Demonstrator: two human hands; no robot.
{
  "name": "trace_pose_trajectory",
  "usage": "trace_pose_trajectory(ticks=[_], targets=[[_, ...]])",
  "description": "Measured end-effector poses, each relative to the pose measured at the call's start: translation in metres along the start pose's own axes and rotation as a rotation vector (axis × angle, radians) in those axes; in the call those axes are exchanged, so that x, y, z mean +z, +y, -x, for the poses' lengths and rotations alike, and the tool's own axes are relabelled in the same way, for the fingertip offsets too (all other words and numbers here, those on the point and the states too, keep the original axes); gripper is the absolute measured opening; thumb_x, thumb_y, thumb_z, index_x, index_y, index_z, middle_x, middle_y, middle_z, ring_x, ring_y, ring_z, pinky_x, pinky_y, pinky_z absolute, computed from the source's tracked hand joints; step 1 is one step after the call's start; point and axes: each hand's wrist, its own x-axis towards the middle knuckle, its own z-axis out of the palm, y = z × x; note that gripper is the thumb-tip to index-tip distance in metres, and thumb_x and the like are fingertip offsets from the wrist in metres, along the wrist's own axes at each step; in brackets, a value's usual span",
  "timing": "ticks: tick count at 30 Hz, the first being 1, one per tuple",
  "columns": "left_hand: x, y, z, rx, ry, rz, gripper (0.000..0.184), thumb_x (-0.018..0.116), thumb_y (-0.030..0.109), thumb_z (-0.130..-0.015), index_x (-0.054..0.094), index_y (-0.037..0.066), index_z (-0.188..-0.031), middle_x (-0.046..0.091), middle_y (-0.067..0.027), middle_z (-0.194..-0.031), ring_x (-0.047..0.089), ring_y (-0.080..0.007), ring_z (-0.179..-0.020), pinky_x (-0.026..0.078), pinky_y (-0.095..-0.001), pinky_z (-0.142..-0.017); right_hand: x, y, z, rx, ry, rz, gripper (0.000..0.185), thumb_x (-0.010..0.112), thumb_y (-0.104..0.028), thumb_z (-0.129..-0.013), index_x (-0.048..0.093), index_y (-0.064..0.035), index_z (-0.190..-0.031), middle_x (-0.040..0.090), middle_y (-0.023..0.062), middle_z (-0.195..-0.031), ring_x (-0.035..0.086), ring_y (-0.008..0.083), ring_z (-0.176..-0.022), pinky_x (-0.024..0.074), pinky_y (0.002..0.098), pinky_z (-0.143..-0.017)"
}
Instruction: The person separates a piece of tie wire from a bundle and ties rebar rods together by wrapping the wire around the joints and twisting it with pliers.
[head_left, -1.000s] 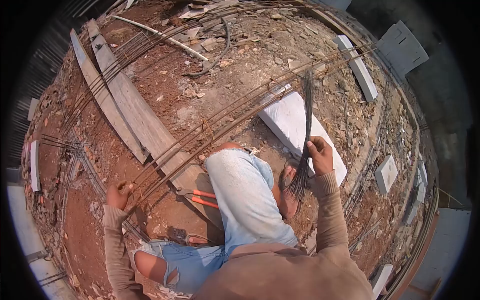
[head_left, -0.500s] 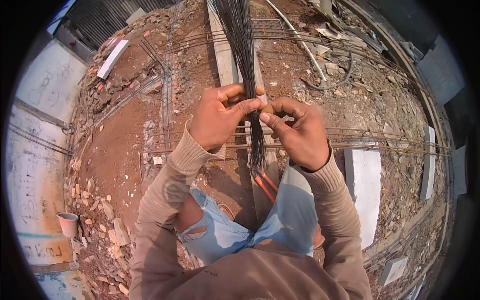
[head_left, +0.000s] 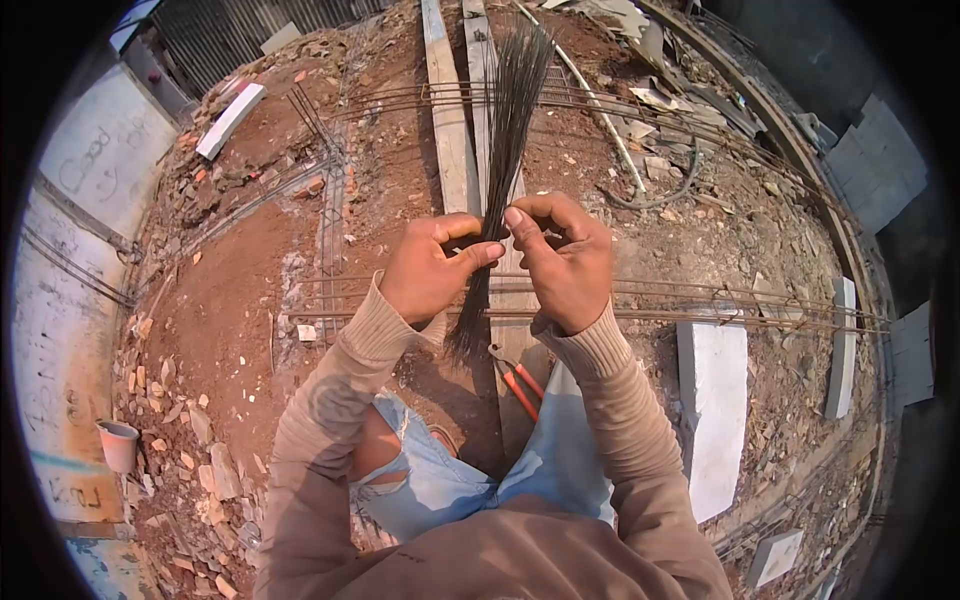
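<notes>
A: Where do we record the wire bundle (head_left: 514,120)?

B: Centred in front of us, between the left hand (head_left: 425,270) and the right hand (head_left: 568,262). We note a tilt: its upper end leans right and fans out, its lower end points down and left.

A: State of the hands?

B: Left hand: holding the wire bundle at its middle, thumb laid across the strands. Right hand: thumb and forefinger narrowed to a pinch at the bundle's right edge (we cannot tell whether a single strand sits between them).

A: What do we log below?

B: Pliers (head_left: 521,389) with orange handles, lying on a plank (head_left: 515,300), just beside the jeans (head_left: 570,440) at one knee. The wire bundle's lower tips show near the pliers' head, to its left.

A: And across the plank?

B: Thin rebar (head_left: 660,290), running crosswise beyond the pliers and over the white slab (head_left: 713,420) on our right. We also enter a second plank (head_left: 450,130) farther out, left of the first, and a pale pipe (head_left: 610,130) slanting over the soil (head_left: 225,300).

A: Far left?

B: A bucket (head_left: 118,447), upright on rubble near the stained wall (head_left: 75,370).
</notes>
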Motion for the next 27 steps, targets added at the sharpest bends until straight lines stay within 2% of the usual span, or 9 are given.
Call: trace_pose_trajectory(ticks=[8, 13, 16, 18, 19, 21, 23, 25, 27], targets=[[-0.007, 0.001, 0.003, -0.084, -0.044, 0.009, 0.019, 0.068, 0.014, -0.090, 0.063, -0.004, -0.086, 0.059, -0.0007, -0.070, 0.049, -0.0050, -0.070, 0.045, -0.0268, -0.063, 0.015, 0.008, -0.004, 0.078, 0.046, -0.232, 0.014, 0.062, -0.013, -0.097, 0.059, 0.0004, -0.096, 0.058, 0.0007, -0.074, 0.054, 0.0058, -0.066, 0.0443, 0.0221, -0.056], [-0.006, -0.025, 0.000, -0.127, -0.101, 0.268, 0.017, 0.068, 0.013, -0.091, 0.067, -0.003, -0.098, 0.066, -0.0021, -0.083, 0.058, -0.0067, -0.077, 0.050, -0.0261, -0.073, 0.011, 0.011, -0.013, 0.063, 0.080, -0.318, 0.013, 0.059, -0.014, -0.099, 0.056, -0.0016, -0.098, 0.060, 0.0015, -0.075, 0.056, 0.0064, -0.064, 0.0458, 0.0219, -0.054], [-0.013, -0.047, 0.001, -0.163, -0.194, 0.117, 0.017, 0.067, 0.014, -0.092, 0.067, -0.002, -0.098, 0.066, -0.0026, -0.085, 0.059, -0.0089, -0.079, 0.049, -0.0282, -0.075, -0.019, 0.006, -0.041, -0.143, 0.423, -0.354, 0.015, 0.052, -0.014, -0.102, 0.052, 0.0013, -0.101, 0.064, 0.0094, -0.084, 0.067, 0.0158, -0.071, 0.0568, 0.0260, -0.061], [-0.023, -0.073, 0.008, -0.184, -0.246, 0.032, 0.017, 0.067, 0.015, -0.092, 0.067, -0.001, -0.099, 0.066, -0.0026, -0.085, 0.059, -0.0093, -0.080, 0.049, -0.0293, -0.077, -0.062, -0.015, -0.060, -0.288, 0.631, -0.421, 0.016, 0.045, -0.013, -0.103, 0.046, 0.0030, -0.101, 0.063, 0.0196, -0.094, 0.071, 0.0323, -0.081, 0.0645, 0.0396, -0.068], [-0.029, -0.084, 0.018, -0.195, -0.309, -0.055, 0.017, 0.067, 0.015, -0.092, 0.067, 0.000, -0.100, 0.066, -0.0025, -0.084, 0.059, -0.0097, -0.081, 0.048, -0.0304, -0.078, -0.085, -0.025, -0.067, -0.313, 0.714, -0.462, 0.014, 0.046, -0.012, -0.103, 0.045, 0.0013, -0.098, 0.062, 0.0173, -0.089, 0.067, 0.0276, -0.068, 0.0590, 0.0338, -0.054], [-0.045, -0.103, 0.046, -0.272, -0.325, -0.080, 0.020, 0.067, 0.017, -0.092, 0.067, 0.000, -0.102, 0.067, -0.0027, -0.084, 0.059, -0.0110, -0.083, 0.047, -0.0303, -0.080, -0.136, -0.028, -0.068, -0.439, 0.630, -0.606, 0.013, 0.048, -0.011, -0.102, 0.048, 0.0006, -0.097, 0.059, 0.0126, -0.081, 0.053, 0.0159, -0.053, 0.0428, 0.0248, -0.043], [-0.066, -0.146, 0.092, -0.471, -0.267, -0.105, 0.018, 0.067, 0.017, -0.091, 0.066, 0.000, -0.097, 0.067, -0.0034, -0.082, 0.058, -0.0099, -0.080, 0.048, -0.0299, -0.075, -0.147, -0.036, -0.055, -0.266, 0.515, -0.387, 0.014, 0.053, -0.010, -0.101, 0.051, -0.0008, -0.091, 0.054, 0.0071, -0.072, 0.039, 0.0093, -0.049, 0.0282, 0.0217, -0.041], [-0.077, -0.171, 0.139, -0.773, -0.271, -0.120, 0.025, 0.068, 0.022, -0.092, 0.064, -0.002, -0.100, 0.064, -0.0035, -0.079, 0.056, -0.0118, -0.075, 0.047, -0.0328, -0.069, -0.108, -0.036, -0.028, -0.052, 0.254, -0.108, 0.012, 0.059, -0.011, -0.098, 0.059, -0.0002, -0.093, 0.056, 0.0017, -0.072, 0.041, 0.0051, -0.053, 0.0290, 0.0198, -0.044], [-0.075, -0.266, 0.228, -0.744, -0.284, -0.136, 0.029, 0.071, 0.023, -0.090, 0.065, 0.001, -0.107, 0.069, -0.0101, -0.086, 0.063, -0.0180, -0.077, 0.050, -0.0350, -0.070, -0.072, -0.017, 0.000, 0.116, -0.044, 0.162, 0.009, 0.063, -0.008, -0.095, 0.062, 0.0010, -0.097, 0.059, 0.0019, -0.075, 0.050, 0.0069, -0.060, 0.0372, 0.0216, -0.053]])
